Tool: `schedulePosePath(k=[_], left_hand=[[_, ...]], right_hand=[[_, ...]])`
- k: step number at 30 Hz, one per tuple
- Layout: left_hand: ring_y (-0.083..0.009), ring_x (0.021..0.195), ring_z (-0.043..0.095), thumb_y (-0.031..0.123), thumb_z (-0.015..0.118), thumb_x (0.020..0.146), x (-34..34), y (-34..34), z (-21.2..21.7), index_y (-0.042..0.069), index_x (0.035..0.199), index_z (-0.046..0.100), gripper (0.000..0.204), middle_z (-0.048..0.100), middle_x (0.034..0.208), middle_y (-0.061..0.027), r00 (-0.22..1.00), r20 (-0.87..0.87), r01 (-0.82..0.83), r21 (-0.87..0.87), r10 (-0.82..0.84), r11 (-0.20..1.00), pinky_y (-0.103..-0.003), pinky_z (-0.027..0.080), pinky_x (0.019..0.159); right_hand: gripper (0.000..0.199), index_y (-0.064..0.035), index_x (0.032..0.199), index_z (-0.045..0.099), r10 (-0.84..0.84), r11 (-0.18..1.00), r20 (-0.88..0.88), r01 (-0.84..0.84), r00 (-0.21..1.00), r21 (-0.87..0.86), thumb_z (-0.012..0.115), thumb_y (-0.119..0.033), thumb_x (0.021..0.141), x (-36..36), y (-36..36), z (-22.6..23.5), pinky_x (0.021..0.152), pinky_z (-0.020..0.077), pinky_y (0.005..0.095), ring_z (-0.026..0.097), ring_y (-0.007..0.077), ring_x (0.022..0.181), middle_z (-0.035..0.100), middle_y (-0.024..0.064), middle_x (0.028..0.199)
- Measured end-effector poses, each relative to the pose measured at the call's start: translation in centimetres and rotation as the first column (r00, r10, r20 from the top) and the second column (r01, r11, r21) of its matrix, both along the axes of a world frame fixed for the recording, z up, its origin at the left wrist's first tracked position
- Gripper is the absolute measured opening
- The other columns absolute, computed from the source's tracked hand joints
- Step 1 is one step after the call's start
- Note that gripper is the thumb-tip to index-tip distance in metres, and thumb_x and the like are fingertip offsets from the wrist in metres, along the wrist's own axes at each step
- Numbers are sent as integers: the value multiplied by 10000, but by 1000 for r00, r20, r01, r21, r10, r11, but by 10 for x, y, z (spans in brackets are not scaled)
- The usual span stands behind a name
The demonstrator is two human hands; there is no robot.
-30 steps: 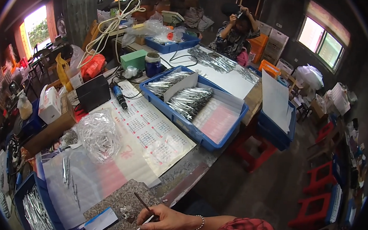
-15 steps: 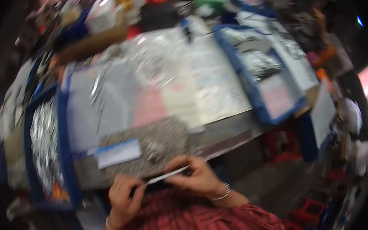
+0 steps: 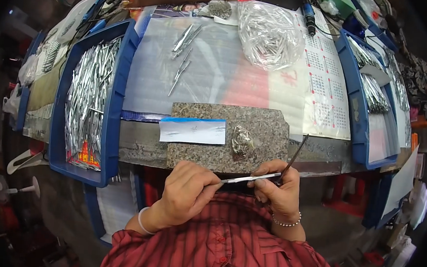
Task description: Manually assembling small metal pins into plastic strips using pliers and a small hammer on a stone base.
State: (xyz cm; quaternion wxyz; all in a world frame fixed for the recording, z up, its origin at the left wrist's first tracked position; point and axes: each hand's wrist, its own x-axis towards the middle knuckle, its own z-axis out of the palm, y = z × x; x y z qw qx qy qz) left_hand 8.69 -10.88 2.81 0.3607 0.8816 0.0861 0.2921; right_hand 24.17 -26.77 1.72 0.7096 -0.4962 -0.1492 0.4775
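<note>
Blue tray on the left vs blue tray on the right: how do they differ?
The left blue tray is packed across most of its floor with shiny metal strips; the right blue tray holds strips only in its upper part, leaving its lower part bare. The left tray overhangs the table's front edge near the left hand; the right tray reaches that edge beyond the right hand. Both are blue, rectangular and hold similar silvery strips.

Bright, even light on my bench w/ glare on the plastic sheet [image 3: 203, 77]; frame sharp at centre, edges bent & dark, corners black vignette.
</note>
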Motion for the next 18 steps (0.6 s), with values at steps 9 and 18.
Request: schedulePosePath(k=[9,18], left_hand=[[-251,671,586,-38,705,701,2,0,0,37,846,625,181,623,767,-81,1000,-18,1,-37,-2,999,-333,429,621],[-252,714,621,-12,647,781,0,-3,4,7,946,650,167,642,804,-112,987,-157,-8,-259,-34,966,-319,467,646]], right_hand=[[156,15,973,592,-13,1000,4,13,1000,19,668,-17,840,0,2,-1,472,407,183,516,49,533,664,96,783],[144,5,956,597,17,1000,51,-16,999,-13,672,-50,847,0,4,-3,462,394,179,513,42,536,661,67,774]])
